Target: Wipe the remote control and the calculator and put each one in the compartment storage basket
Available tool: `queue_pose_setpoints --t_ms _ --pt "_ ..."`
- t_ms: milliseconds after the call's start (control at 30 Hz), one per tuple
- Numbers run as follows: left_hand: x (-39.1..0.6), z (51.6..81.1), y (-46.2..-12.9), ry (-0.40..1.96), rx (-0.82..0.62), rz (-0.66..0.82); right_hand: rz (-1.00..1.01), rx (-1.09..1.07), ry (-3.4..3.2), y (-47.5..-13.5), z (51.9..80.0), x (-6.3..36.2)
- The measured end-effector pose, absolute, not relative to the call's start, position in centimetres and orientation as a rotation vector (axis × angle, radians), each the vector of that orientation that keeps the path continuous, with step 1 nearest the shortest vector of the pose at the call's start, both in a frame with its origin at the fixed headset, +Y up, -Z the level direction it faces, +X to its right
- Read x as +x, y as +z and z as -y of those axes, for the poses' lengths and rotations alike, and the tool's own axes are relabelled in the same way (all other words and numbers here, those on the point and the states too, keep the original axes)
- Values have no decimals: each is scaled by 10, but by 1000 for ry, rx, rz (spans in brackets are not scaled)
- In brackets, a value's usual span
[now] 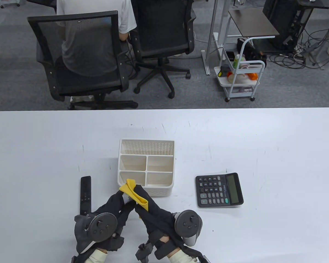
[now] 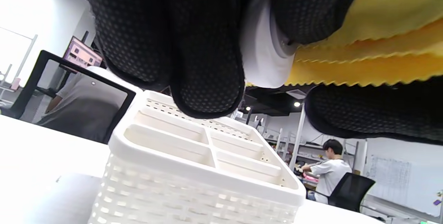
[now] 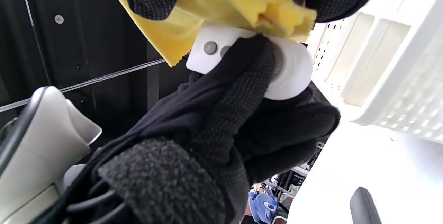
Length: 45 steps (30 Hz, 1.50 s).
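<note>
Here my left hand [image 1: 113, 204] grips a white remote control [image 3: 242, 61], held above the table just in front of the compartment storage basket [image 1: 146, 167], while my right hand [image 1: 145, 201] pinches a yellow cloth [image 1: 134, 193] against it. The calculator [image 1: 219, 190] lies right of the basket; a black remote [image 1: 85, 195] lies left.

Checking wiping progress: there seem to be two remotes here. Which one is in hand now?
The white remote, gripped by the left hand while the right hand holds the yellow cloth on it. The black remote lies untouched on the table.
</note>
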<state>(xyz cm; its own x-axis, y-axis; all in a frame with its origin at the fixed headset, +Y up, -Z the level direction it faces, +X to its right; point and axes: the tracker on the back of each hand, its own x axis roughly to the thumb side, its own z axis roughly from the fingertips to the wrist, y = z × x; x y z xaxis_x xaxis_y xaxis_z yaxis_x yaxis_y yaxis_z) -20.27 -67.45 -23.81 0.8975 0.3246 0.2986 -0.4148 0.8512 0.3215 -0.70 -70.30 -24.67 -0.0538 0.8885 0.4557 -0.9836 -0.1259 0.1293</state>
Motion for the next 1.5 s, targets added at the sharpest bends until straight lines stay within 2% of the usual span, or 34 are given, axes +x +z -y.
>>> queue_pose_setpoints --t_ms 233,500,600,733,867,1033,1233,1500 --pt "-202 676 -239 516 385 279 227 499 1596 -246 705 -7" --pt "-199 675 -237 534 411 318 241 503 1606 -244 698 -6" --pt "-201 674 -236 546 422 305 215 488 1581 -246 700 -5" --pt "-204 672 -235 501 455 213 147 507 1620 -246 708 -10" --pt "-203 673 -234 447 465 234 176 501 1618 -245 706 -11" --pt "-191 676 -235 512 394 391 155 471 1585 -250 707 -5" --pt "-199 678 -239 511 391 332 126 514 1636 -250 707 -7" --pt "-207 683 -248 552 305 322 137 525 1709 -249 705 -10"
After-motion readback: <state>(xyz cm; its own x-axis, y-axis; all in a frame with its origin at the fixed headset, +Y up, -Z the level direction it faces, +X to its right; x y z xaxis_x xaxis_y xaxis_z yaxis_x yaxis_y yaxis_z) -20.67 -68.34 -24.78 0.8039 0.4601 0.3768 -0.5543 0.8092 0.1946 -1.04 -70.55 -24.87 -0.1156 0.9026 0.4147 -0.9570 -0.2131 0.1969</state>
